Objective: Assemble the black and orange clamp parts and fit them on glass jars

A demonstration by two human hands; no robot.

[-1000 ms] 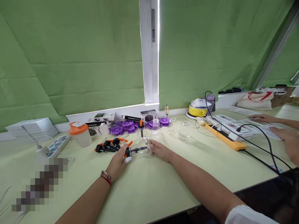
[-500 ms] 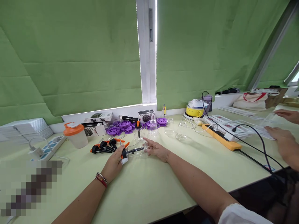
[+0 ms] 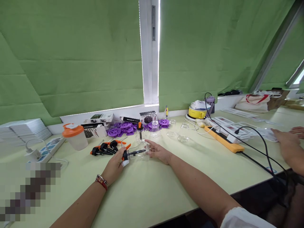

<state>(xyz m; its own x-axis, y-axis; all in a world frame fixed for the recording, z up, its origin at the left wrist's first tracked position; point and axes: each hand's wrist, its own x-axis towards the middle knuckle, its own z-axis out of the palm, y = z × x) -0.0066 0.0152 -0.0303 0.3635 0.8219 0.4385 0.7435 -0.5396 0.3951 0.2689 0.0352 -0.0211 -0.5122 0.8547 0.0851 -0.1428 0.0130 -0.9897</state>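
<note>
A clear bottle with a black-and-orange top (image 3: 137, 152) lies on its side between my hands, a dark tube running inside it. My left hand (image 3: 114, 164) is closed round the top, with a small white piece below its fingers. My right hand (image 3: 161, 153) has its fingers curled round the bottle's base. Just behind, a second clear bottle with an orange-and-black top (image 3: 140, 129) stands upright. Several loose black-and-orange tops (image 3: 106, 148) lie to the left, close to my left hand.
Purple plastic parts (image 3: 122, 129) and printed boxes (image 3: 96, 130) line the back. Clear cups (image 3: 155, 129) stand behind my right hand. A shaker bottle (image 3: 75, 137) is on the left. An orange power strip (image 3: 224, 139) with cables lies on the right, near another person's hands (image 3: 286, 144).
My hands keep the same hold on the bottle, and the view has shifted slightly. At the right, the other person's hands have moved on the clear plastic.
</note>
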